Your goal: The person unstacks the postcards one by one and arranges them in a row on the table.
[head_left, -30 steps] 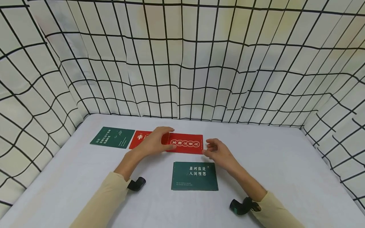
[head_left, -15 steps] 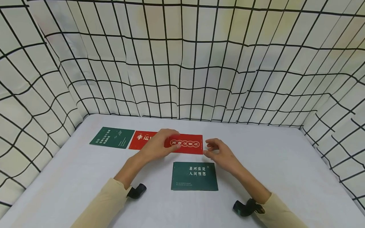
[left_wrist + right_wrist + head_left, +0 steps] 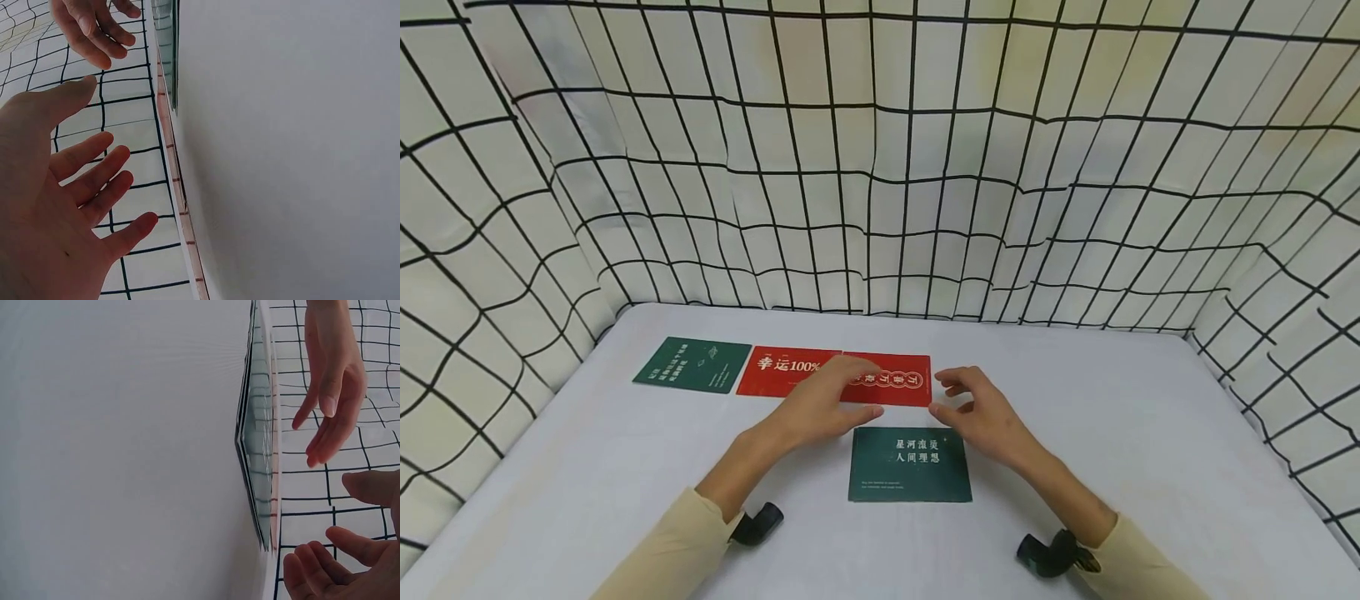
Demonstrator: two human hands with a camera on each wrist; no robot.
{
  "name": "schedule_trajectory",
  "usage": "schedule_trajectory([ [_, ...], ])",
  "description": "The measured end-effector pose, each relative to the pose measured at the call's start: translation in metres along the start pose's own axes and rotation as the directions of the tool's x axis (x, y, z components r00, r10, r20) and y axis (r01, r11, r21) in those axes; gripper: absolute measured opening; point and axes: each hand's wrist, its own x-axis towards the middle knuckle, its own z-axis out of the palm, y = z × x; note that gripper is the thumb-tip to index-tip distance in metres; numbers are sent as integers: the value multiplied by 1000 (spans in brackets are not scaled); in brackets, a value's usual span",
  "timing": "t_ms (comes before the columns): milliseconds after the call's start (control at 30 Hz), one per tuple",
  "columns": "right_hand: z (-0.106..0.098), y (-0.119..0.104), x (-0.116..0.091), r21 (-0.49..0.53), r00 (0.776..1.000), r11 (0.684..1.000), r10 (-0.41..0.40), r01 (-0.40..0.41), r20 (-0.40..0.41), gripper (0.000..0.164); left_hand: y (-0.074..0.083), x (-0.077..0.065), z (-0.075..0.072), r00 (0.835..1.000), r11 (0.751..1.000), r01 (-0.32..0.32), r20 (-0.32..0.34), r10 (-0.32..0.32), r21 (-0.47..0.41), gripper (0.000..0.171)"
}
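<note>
Two red cards lie in a row on the white table: the left red card (image 3: 772,382) with large white characters, and the right red card (image 3: 913,392) with ringed characters. My left hand (image 3: 820,407) is over their near edges, fingers spread and holding nothing, hiding part of both. At the right card's right end is my right hand (image 3: 988,415), its fingers loosely bent around nothing. In front of the row lies a small stack of green cards (image 3: 910,479), its layered edge (image 3: 244,450) visible in the right wrist view. Both hands (image 3: 81,194) face each other there.
A green card (image 3: 696,367) ends the row at the far left of the white table (image 3: 1112,433). A black grid net (image 3: 895,208) over white cloth surrounds the back and sides. Each wrist carries a black camera (image 3: 758,525).
My left hand has drawn back from the red cards toward me and slightly right, uncovering more of the left one. The right hand has barely moved. The cards stay put.
</note>
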Motion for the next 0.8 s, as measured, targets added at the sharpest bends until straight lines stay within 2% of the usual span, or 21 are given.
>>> schedule_trajectory([
  [367,-2,1,-8,-56,1000,998,-12,12,-5,54,8,-10,2,999,1000,-12,44,11,19,75],
  [800,-4,-1,-15,-100,997,994,-30,38,77,52,10,-20,4,992,998,-50,119,47,27,67],
])
